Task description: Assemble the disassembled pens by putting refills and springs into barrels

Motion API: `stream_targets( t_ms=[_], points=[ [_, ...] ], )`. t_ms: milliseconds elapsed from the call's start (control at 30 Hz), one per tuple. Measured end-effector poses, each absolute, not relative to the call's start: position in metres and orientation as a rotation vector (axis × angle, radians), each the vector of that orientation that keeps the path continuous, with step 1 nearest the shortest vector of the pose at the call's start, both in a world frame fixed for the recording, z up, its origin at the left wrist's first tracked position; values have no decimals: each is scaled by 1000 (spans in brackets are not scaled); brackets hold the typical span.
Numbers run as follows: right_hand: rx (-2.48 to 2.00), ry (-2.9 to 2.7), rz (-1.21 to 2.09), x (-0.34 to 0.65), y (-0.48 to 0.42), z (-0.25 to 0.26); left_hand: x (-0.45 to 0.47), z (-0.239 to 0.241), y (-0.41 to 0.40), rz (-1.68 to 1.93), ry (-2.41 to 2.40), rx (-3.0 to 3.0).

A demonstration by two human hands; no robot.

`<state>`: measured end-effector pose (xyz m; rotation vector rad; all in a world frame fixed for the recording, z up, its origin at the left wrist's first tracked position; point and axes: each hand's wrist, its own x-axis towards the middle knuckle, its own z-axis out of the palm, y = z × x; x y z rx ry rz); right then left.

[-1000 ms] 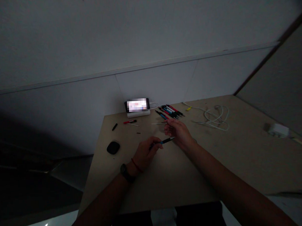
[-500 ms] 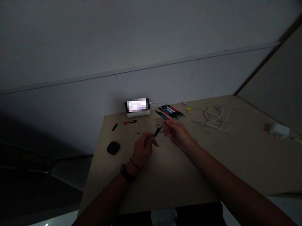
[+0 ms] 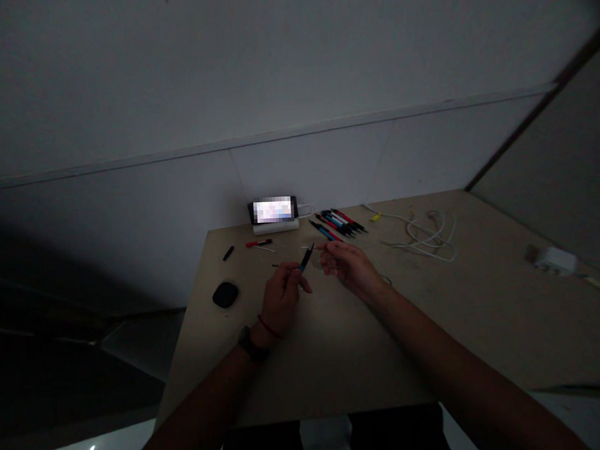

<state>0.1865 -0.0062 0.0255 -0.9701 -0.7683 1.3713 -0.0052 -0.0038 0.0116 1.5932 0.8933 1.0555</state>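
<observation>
My left hand [image 3: 282, 293] is closed around a pen [image 3: 306, 258] with a blue body and a black front part, its tip slanting up and to the right. Close by on the right, my right hand [image 3: 350, 266] has its thumb and forefinger pinched together near the pen's tip, a small gap apart from it. Whatever may sit between those fingertips is too small and dark to make out. Just behind the right hand lie a blue pen and a red one [image 3: 325, 232] on the table.
Several assembled pens [image 3: 340, 222] lie in a row near the wall. A lit phone [image 3: 273, 211] leans on a white block [image 3: 275, 227]. Left are a red-and-black pen part [image 3: 258, 243], a black piece [image 3: 228, 253] and a black case [image 3: 225, 294]. A white cable [image 3: 430, 236] coils right, near a white socket [image 3: 555, 260].
My left hand has drawn the pen slightly left and tilted it more upright. My right fingers have come away from the pen's tip, leaving a small gap.
</observation>
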Motion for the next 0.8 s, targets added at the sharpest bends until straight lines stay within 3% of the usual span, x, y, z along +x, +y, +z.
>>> stream_targets(
  t_ms=[500,800],
  points=[
    [-929,-1110,1383,181,-14,30,-5,16,-7,936,890,1766],
    [-954,-973,1280,181,-10,26,-5,14,-6,913,854,1767]
  ],
)
